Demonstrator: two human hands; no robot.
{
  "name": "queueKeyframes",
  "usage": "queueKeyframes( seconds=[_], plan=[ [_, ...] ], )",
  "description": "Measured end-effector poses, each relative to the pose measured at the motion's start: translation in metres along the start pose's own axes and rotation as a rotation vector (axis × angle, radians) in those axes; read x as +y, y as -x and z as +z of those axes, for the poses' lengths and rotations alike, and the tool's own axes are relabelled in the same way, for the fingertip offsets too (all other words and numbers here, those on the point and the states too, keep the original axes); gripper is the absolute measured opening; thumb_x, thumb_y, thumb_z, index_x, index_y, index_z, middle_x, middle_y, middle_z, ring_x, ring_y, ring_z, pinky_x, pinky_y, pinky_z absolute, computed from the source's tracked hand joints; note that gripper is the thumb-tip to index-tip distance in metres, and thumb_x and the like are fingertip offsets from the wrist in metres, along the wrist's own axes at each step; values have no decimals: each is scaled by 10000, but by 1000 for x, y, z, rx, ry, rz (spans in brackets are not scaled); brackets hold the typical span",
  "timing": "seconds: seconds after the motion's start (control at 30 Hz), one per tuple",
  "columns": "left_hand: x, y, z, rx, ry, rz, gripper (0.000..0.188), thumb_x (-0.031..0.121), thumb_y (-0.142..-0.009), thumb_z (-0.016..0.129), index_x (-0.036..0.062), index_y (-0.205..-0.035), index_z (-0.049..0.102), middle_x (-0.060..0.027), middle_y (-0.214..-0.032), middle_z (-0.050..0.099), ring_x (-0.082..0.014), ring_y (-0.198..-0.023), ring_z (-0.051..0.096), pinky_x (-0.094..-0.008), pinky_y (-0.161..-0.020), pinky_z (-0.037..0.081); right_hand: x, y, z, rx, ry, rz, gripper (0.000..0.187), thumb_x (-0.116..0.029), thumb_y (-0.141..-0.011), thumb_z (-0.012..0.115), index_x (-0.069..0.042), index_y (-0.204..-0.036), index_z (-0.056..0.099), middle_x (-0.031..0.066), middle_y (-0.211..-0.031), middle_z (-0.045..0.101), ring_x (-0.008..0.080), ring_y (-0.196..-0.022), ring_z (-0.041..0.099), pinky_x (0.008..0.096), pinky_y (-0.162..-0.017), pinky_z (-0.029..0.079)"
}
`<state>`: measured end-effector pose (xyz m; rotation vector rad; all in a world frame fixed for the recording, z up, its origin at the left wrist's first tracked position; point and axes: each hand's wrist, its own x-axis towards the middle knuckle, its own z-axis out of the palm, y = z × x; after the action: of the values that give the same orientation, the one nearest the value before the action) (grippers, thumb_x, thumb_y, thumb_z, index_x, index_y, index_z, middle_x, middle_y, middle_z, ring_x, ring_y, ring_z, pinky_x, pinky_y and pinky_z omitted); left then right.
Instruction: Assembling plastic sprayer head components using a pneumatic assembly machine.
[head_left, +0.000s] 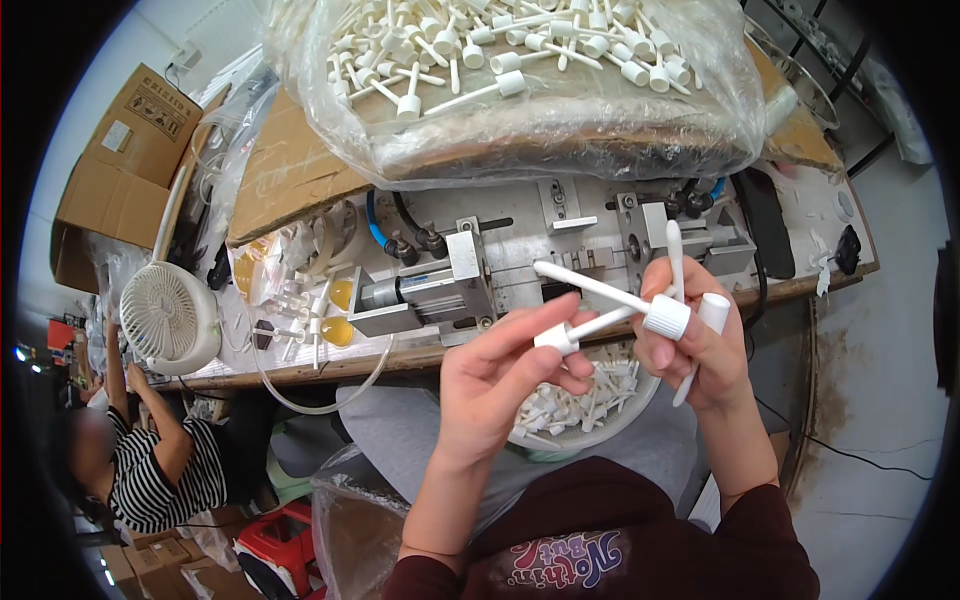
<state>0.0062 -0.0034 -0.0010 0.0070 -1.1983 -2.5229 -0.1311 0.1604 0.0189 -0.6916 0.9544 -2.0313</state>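
In front of the table (800, 195), the left hand (495, 372) holds a stick (603, 321) by its cap (557, 341); the right hand (715, 357) holds several crossing sticks (600, 287). They look light, stiff and smooth, perhaps slippery; the ribbed caps (666, 316) should grip best. The table's front edge lies near, and a basin (600, 433) sits before it, so room looks tight forward and down.

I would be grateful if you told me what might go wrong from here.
The right hand holds several white capped sticks at crossing angles, so one might slip out, perhaps into the basin of similar pieces below.
The left hand is close to the metal cylinder fixture; a stray fingertip could get pinched if it moved.
The loose pile farther back lies on crumpled plastic sheeting, so a tug might scatter it.
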Motion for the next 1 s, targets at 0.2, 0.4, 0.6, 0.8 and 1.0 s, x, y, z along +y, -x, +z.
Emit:
queueKeyframes(
  seconds=[0.2,0.4,0.6,0.8,1.0],
  plan=[
    [-1,6,0,69,-921,277,311,-71,-781,772,-36,-1084,708,-138,-1131,654,-224,-933,699,-309,-787,627,6,17,-13,248,21,-167,400,-214,-981,615,46,-1257,487,60,-768,615,23,-526,406,174,-500,326],
    [-27,-12,-4,32,-1623,468,322,61,-727,820,22,-1035,732,-87,-1190,696,-184,-756,682,-272,-670,546,14,33,-7,387,255,-190,408,-226,-958,650,43,-1235,517,74,-772,626,19,-547,415,167,-501,319],
    [-19,-25,3,-32,-1835,505,296,95,-719,799,49,-1007,748,-43,-1123,730,-157,-622,634,-268,-576,488,23,44,-13,422,402,-191,413,-256,-942,677,36,-1206,552,70,-812,665,27,-593,522,155,-508,365],
    [-19,-25,-2,-35,-1782,475,295,58,-721,773,22,-1012,739,-78,-1133,723,-143,-610,643,-269,-577,479,25,45,-12,380,414,-159,392,-238,-947,675,36,-1202,563,110,-868,704,30,-609,556,167,-513,397],
    [-15,-24,1,-21,-1705,404,318,98,-715,812,35,-1019,740,-70,-1076,729,-154,-652,663,-272,-597,504,26,47,-11,316,462,-125,323,-148,-977,619,47,-1225,547,150,-941,724,54,-704,635,165,-552,431]
  ],
)
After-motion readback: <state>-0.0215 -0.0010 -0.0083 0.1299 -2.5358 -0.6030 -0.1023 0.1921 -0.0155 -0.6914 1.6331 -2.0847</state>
